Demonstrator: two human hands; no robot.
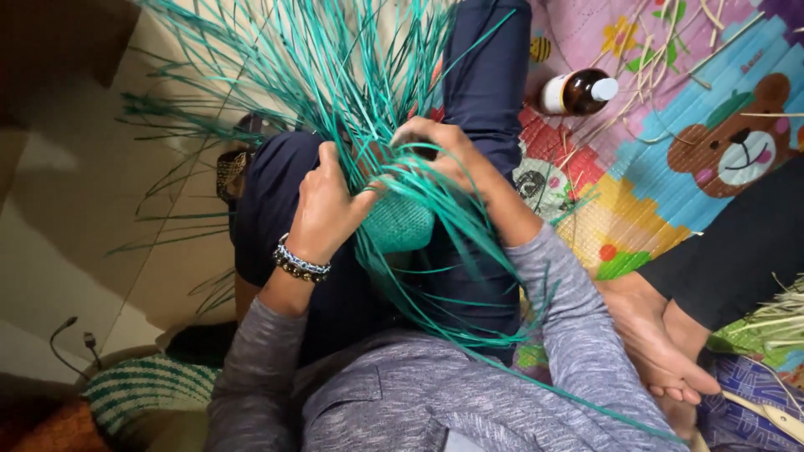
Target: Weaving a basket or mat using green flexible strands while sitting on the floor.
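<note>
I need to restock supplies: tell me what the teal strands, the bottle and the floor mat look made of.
Teal strands: dyed grass or reed, probably; thin, flat, springy. Bottle: brown glass or plastic, glossy, white cap. Floor mat: woven slats, printed with bright cartoons; plastic or straw, unclear.

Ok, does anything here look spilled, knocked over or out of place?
One thing: a brown bottle with a white cap lies tipped on its side on the colourful mat, among loose straw pieces. Nothing looks spilled. Both hands, left hand and right hand, grip the teal strips.
</note>
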